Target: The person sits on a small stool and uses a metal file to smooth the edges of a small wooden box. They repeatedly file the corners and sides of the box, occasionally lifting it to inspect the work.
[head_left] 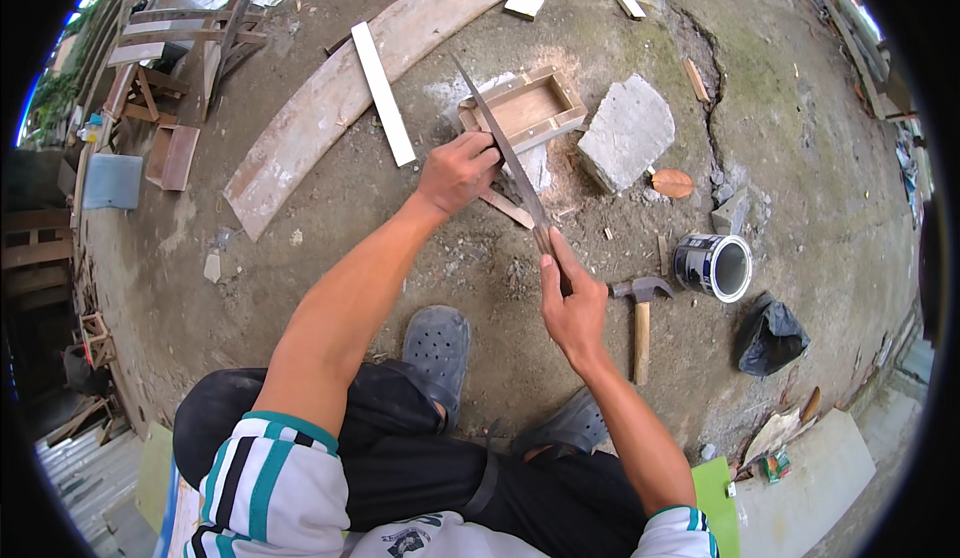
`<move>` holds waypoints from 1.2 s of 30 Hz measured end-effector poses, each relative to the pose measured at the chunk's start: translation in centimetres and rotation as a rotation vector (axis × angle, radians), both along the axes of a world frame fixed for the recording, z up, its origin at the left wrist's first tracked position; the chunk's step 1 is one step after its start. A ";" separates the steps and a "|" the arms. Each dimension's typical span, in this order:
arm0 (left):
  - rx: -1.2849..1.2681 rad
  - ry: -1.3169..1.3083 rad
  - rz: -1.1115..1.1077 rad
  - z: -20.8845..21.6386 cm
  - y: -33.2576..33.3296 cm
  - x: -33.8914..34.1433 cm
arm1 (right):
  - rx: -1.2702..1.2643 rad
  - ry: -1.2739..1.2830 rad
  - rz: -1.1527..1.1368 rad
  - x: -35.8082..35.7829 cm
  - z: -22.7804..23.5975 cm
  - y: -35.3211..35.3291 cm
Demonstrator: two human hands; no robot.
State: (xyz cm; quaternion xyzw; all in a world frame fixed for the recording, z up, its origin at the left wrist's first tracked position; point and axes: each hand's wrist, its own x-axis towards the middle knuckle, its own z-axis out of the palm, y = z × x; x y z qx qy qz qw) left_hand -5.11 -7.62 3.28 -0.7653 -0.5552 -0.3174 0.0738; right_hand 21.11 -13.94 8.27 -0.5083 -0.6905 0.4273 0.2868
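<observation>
My right hand [575,308] is wrapped round the grip of a handsaw [530,196], its thumb and a finger stretched along the blade. The long, tapered blade slants up to the left, crossing the near left end of a shallow wooden box [545,108]. My left hand [460,172] is closed at that same corner of the box, fingertips tucked under and partly hidden. Just below the left hand, a thin wooden strip [508,208] points toward the saw's grip. Whether the saw's teeth touch the wood cannot be made out.
Right of the box lies a concrete slab [630,130]. A claw hammer [641,333], a paint can [713,267] and a black plastic bag [771,335] lie to my right. A white strip [383,93] crosses a long plank [310,133]. Wooden pieces [172,156] stand far left.
</observation>
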 end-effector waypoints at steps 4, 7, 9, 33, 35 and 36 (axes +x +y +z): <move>0.005 0.005 0.012 0.1 0.2 0.2 | 0.029 -0.005 -0.002 0.3 -0.8 0.4; 0.001 0.009 0.009 -0.7 0.2 -0.1 | 0.178 0.020 -0.009 1.3 -1.7 -0.2; 0.005 0.006 0.010 -1.1 0.2 -0.2 | 0.172 0.004 -0.006 1.6 -1.4 -0.2; 0.054 -0.076 0.068 -1.0 0.5 0.4 | 0.099 0.025 0.004 1.8 -0.4 0.6; 0.071 -0.076 0.061 -1.0 0.6 0.4 | 0.055 0.007 -0.007 1.1 0.2 1.1; 0.041 -0.077 0.063 -1.0 0.5 0.5 | 0.034 -0.028 0.002 0.5 0.4 1.7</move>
